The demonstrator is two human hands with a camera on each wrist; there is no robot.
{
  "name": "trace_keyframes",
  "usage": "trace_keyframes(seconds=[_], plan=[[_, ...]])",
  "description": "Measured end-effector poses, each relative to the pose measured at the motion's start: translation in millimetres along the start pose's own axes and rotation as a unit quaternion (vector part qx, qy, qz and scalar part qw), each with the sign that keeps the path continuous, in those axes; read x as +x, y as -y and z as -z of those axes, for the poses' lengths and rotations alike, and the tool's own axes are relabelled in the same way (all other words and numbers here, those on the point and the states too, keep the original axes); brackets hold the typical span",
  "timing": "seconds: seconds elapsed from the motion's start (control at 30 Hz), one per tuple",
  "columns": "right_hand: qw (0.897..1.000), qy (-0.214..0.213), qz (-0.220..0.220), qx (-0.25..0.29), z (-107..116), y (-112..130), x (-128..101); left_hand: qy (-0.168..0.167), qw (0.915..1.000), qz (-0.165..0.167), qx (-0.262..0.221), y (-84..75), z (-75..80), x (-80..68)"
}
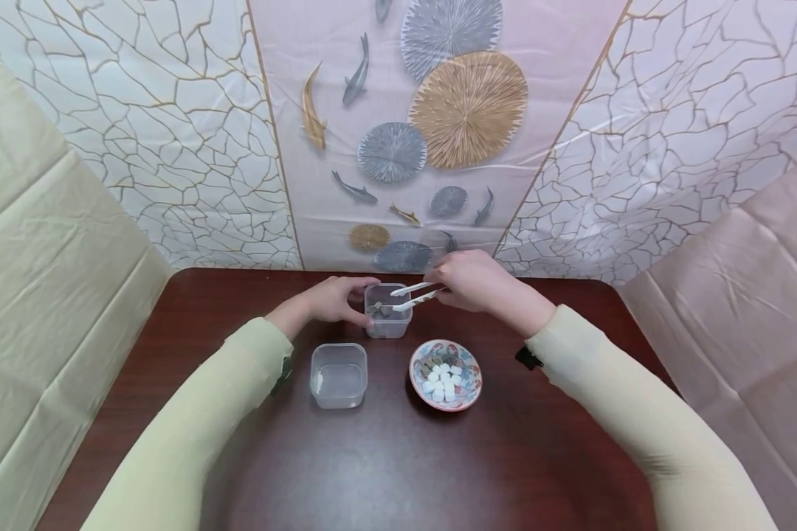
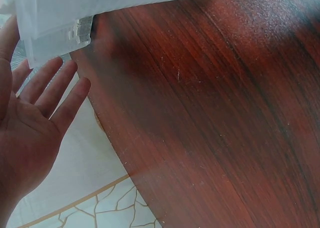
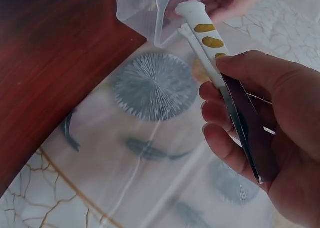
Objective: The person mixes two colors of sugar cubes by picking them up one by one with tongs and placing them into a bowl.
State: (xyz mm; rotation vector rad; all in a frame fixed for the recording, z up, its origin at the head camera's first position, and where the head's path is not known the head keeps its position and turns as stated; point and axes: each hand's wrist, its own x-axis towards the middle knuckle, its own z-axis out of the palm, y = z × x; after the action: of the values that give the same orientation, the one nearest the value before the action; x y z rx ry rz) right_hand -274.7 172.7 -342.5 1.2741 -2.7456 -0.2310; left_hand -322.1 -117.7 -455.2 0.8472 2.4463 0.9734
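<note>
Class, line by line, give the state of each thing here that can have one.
Far tub: open, brownish pieces inside
Near tub: open, white bit inside
Plate: holding white pieces and brownish ones
Tongs: tips apart, at far tub
Left hand: holding far tub
Right hand: gripping tongs

Two clear containers (image 1: 387,333) (image 1: 339,403), one plate (image 1: 417,374) and one pair of tongs (image 3: 212,42) are seen; white pieces (image 1: 448,394) and dark pieces (image 1: 380,310) cannot be counted.
</note>
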Motion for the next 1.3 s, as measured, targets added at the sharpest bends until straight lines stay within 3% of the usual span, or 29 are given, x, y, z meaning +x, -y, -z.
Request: trace_keyframes(seconds=[0.47, 0.9, 1.13, 1.3], plan=[[0.990, 0.127, -0.018, -0.062, -16.1, 10.5, 51.4, 0.000, 0.9999, -0.003, 0.010, 2.3, 0.3, 2.6], [0.987, 0.144, -0.030, -0.061, -32.9, 15.2, 71.6, 0.002, 0.9999, -0.008, 0.014, 3.3, 0.3, 1.0], [0.982, 0.177, -0.040, -0.057, -31.7, 18.6, 78.9, -0.002, 0.9998, -0.007, 0.021, 5.3, -0.2, 1.7], [0.983, 0.172, -0.035, -0.056, -25.4, 18.7, 76.2, -0.001, 0.9998, -0.008, 0.019, 6.6, 0.4, 2.0]])
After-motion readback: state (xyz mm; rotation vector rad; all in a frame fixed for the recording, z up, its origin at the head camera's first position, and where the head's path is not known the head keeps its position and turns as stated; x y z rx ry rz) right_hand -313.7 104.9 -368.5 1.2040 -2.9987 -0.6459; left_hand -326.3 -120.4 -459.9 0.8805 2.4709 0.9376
